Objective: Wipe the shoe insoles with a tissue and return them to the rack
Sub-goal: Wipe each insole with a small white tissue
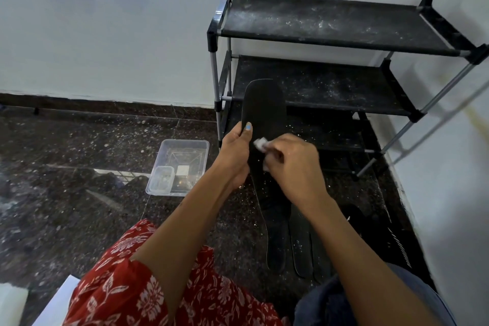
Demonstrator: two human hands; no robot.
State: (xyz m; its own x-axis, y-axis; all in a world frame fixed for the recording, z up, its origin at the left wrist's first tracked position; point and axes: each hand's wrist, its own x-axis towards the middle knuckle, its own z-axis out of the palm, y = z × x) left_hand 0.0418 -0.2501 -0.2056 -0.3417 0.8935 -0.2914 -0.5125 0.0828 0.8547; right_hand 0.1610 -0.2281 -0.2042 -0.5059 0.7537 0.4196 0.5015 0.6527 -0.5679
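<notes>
Black foam fills the frame's centre: a person's left hand (236, 150) grips a black insole (264, 114) by its edge, thumb curled over it, holding it tilted up in front of the shoe rack (330, 42). The right hand (293, 164) pinches a white tissue (260, 143) against the insole. More insoles (288, 241) lie on the dark floor (79, 156) near the rack's foot.

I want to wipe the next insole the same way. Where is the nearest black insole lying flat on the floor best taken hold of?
Judging by its pose, pinch the floor insole at its left long edge near the middle, coming from the left side. It lies flat and thin, another insole crowds its right edge, and the left hand grips the held insole that way.
</notes>
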